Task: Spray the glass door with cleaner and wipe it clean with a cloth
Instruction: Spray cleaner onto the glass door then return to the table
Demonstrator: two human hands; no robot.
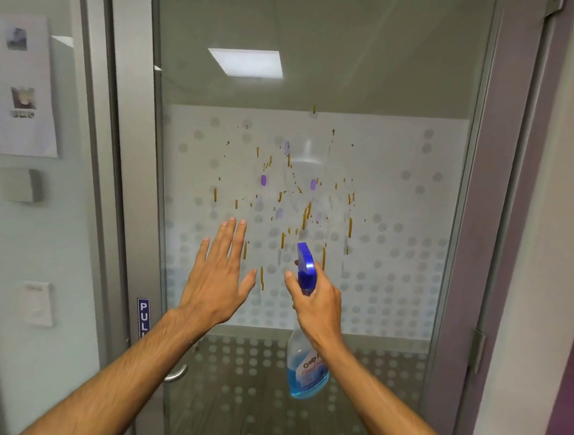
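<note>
Your forearms reach up from the bottom edge toward the glass door, which fills the middle of the view in its grey metal frame. Across its middle runs a frosted band with dotted patterning, and on it lies the brown splatter: small flecks above, longer drips running down toward your hands.

The spray bottle, with blue liquid in its lower part, hangs upright in your right hand. That hand is wrapped round the bottle's neck, thumb on the near side, a fingertip showing by the trigger. The blue nozzle points at the lower drips, just beside the glass.

Your left hand is released, fingers straight and spread, raised flat before the glass to the left of the stains and holding nothing. Whether it touches the pane I cannot tell.

To spray well, I judge you should lift the nozzle toward the topmost flecks and work downward, so the cleaner runs over the drips below. Keep the left hand out of the spray cone. No cloth shows here, so have one within reach before the liquid runs down to the clear lower pane.
</note>
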